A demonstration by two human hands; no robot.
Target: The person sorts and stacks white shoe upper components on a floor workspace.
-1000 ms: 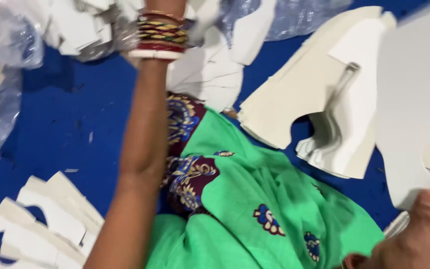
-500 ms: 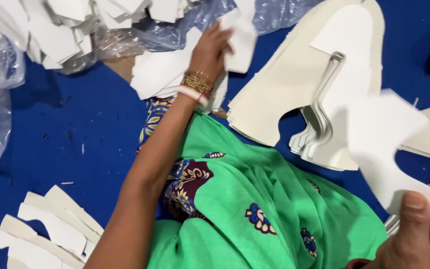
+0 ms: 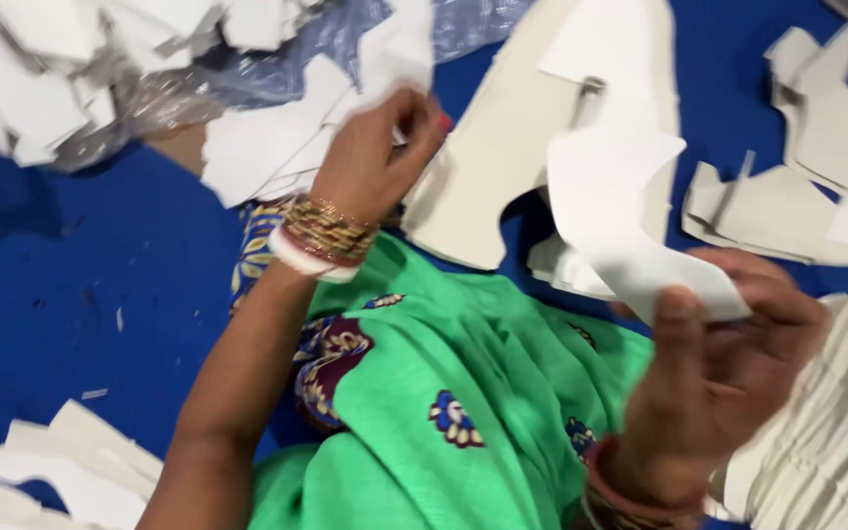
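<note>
Left hand point(image 3: 380, 147) is stretched out to the far pile of white cutouts point(image 3: 277, 147), fingers pinched on one piece to peel it off. Right hand point(image 3: 728, 363) grips a curved cutout point(image 3: 620, 211) upright over the green cloth point(image 3: 463, 393), thumb pressing it.

Matt white curved card cut-out point(image 3: 630, 226), smooth, stiff, crinkled glossy clear plastic sheet point(image 3: 277, 74), green printed woven cloth point(image 3: 463, 363), soft, matt, shiny gold metal bangles point(image 3: 324, 234), flat blue matt floor covering point(image 3: 80, 285)
</note>
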